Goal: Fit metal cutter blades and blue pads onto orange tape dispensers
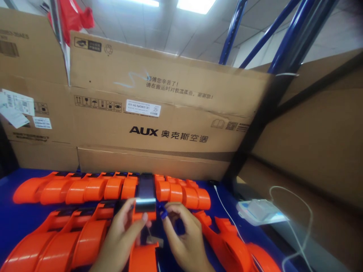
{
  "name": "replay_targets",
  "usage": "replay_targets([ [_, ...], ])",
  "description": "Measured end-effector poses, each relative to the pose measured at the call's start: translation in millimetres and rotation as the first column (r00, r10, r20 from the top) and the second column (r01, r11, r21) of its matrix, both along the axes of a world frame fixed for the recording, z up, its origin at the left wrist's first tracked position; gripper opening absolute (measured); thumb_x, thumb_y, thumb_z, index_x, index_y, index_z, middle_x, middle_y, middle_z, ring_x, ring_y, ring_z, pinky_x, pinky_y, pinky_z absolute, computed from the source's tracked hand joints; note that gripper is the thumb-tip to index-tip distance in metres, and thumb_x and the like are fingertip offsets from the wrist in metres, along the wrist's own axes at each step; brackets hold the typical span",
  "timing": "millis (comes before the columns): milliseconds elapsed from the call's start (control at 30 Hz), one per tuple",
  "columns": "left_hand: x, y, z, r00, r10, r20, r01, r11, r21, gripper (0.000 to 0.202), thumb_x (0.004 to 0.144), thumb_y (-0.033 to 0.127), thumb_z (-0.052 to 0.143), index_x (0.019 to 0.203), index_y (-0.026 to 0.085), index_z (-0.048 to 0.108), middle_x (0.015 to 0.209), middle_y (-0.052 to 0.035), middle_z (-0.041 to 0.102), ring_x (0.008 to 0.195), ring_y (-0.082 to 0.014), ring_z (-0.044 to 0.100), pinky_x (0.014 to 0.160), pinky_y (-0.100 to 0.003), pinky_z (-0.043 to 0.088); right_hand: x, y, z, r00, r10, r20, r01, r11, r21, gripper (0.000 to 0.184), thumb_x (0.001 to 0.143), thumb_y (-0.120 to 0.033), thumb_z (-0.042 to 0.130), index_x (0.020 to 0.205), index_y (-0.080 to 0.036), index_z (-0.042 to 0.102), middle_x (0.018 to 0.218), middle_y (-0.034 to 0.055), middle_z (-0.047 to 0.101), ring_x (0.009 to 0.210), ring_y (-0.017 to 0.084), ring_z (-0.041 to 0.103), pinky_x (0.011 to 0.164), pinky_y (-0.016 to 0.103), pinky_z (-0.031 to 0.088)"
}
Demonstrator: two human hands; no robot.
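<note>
My left hand (123,234) is closed around the front of an orange tape dispenser (144,216), thumb on its orange face. A toothed metal blade (145,204) crosses that end, and a dark strip runs back from it. Just to the right, my right hand (185,236) pinches a small blue plastic piece (162,212) between thumb and fingertips, close beside the blade. Below both hands lies another orange part (144,258), with a small grey metal piece (155,241) near its top. Whether that part joins the held dispenser is hidden.
Rows of orange tape dispensers (93,189) line the blue surface (17,219). Loose orange parts (231,241) lie at the right. Cardboard panels (170,117) stand behind, beside a dark rack post (255,124). A white cable (224,204) and a clear plastic case (261,211) are at the right.
</note>
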State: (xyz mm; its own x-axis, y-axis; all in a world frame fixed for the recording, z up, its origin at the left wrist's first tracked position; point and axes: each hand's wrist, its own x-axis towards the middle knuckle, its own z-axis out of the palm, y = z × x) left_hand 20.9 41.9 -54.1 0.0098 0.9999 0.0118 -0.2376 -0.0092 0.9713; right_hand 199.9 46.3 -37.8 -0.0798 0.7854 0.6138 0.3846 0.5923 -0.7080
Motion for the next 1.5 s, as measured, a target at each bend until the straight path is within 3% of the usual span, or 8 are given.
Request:
replay_targets([
  [133, -2, 0, 0.1, 1.000, -0.018, -0.012, 0.018, 1.000, 0.019, 0.050, 0.082, 0.046, 0.072, 0.121, 0.021, 0.053, 0.080, -0.0025, 0.073, 0.051, -0.0114, 0.051, 0.047, -0.022, 0.041, 2, -1, 0.3, 0.984, 0.026, 0.178, -0.039, 0.997, 0.067, 0.008, 0.092, -0.020, 0.056, 0.086, -0.022, 0.061, 0.070, 0.0019, 0.064, 0.059, 0.017, 0.060, 0.056, 0.025, 0.046],
  [267, -2, 0, 2.6, 0.999, -0.032, -0.025, 0.033, 0.999, 0.029, 0.049, 0.081, 0.043, 0.073, 0.121, 0.022, 0.053, 0.084, -0.0042, 0.074, 0.054, -0.0130, 0.055, 0.048, -0.023, 0.044, 2, 3, -4.7, 0.975, 0.009, 0.223, -0.027, 0.997, 0.078, 0.013, 0.094, -0.021, 0.055, 0.082, -0.023, 0.057, 0.062, -0.0008, 0.061, 0.053, 0.015, 0.058, 0.053, 0.025, 0.042],
  [467, 0, 0, 2.7, 0.999, -0.011, -0.032, 0.012, 1.000, 0.024, 0.050, 0.078, 0.043, 0.075, 0.119, 0.022, 0.057, 0.073, -0.0009, 0.072, 0.050, -0.0127, 0.052, 0.045, -0.022, 0.043, 2, 3, -6.1, 0.959, 0.066, 0.275, -0.098, 0.990, 0.101, 0.012, 0.097, -0.019, 0.053, 0.088, -0.023, 0.060, 0.085, 0.0059, 0.072, 0.069, 0.018, 0.066, 0.063, 0.027, 0.050],
  [767, 1, 1, 2.8, 1.000, 0.021, 0.011, -0.022, 1.000, 0.019, 0.052, 0.074, 0.042, 0.078, 0.119, 0.023, 0.060, 0.061, 0.0051, 0.063, 0.048, -0.0129, 0.050, 0.046, -0.023, 0.043, 7, 7, -4.1, 0.917, 0.075, 0.391, -0.141, 0.980, 0.143, 0.012, 0.097, -0.023, 0.054, 0.086, -0.023, 0.060, 0.094, 0.0089, 0.070, 0.078, 0.021, 0.067, 0.066, 0.030, 0.052],
  [1067, 1, -1, 0.7, 1.000, 0.001, 0.011, -0.001, 0.999, 0.045, 0.048, 0.076, 0.041, 0.077, 0.118, 0.024, 0.061, 0.076, 0.0016, 0.070, 0.055, -0.0132, 0.056, 0.051, -0.023, 0.046, 7, 7, -0.9, 0.902, 0.093, 0.421, -0.162, 0.978, 0.132, 0.015, 0.099, -0.025, 0.052, 0.086, -0.023, 0.060, 0.094, 0.0083, 0.068, 0.081, 0.020, 0.066, 0.068, 0.029, 0.051],
  [1300, 2, -2, -2.7, 0.999, 0.028, 0.019, -0.028, 1.000, 0.005, 0.057, 0.074, 0.046, 0.079, 0.122, 0.022, 0.059, 0.063, 0.0046, 0.065, 0.048, -0.0128, 0.052, 0.047, -0.023, 0.043, 9, 6, 2.5, 0.893, 0.125, 0.432, -0.184, 0.978, 0.096, 0.015, 0.099, -0.025, 0.050, 0.088, -0.023, 0.059, 0.095, 0.0082, 0.066, 0.083, 0.021, 0.064, 0.069, 0.029, 0.051],
  [1433, 1, -2, -0.6, 0.999, -0.017, 0.041, 0.017, 1.000, 0.001, 0.058, 0.075, 0.044, 0.079, 0.124, 0.022, 0.056, 0.062, 0.0051, 0.065, 0.048, -0.0130, 0.053, 0.048, -0.024, 0.045, 8, 3, 4.4, 0.921, 0.181, 0.346, -0.210, 0.977, 0.049, 0.013, 0.097, -0.028, 0.054, 0.085, -0.024, 0.055, 0.096, 0.0080, 0.064, 0.084, 0.021, 0.061, 0.070, 0.031, 0.049],
  [1500, 1, -2, 2.8, 0.995, -0.069, 0.070, 0.068, 0.998, 0.016, 0.052, 0.078, 0.043, 0.077, 0.121, 0.021, 0.057, 0.060, 0.0048, 0.065, 0.047, -0.0122, 0.053, 0.048, -0.023, 0.045, 8, 1, 4.2, 0.950, 0.237, 0.203, -0.246, 0.969, 0.016, 0.015, 0.097, -0.034, 0.054, 0.086, -0.024, 0.053, 0.095, 0.0074, 0.062, 0.083, 0.021, 0.059, 0.071, 0.031, 0.049],
])
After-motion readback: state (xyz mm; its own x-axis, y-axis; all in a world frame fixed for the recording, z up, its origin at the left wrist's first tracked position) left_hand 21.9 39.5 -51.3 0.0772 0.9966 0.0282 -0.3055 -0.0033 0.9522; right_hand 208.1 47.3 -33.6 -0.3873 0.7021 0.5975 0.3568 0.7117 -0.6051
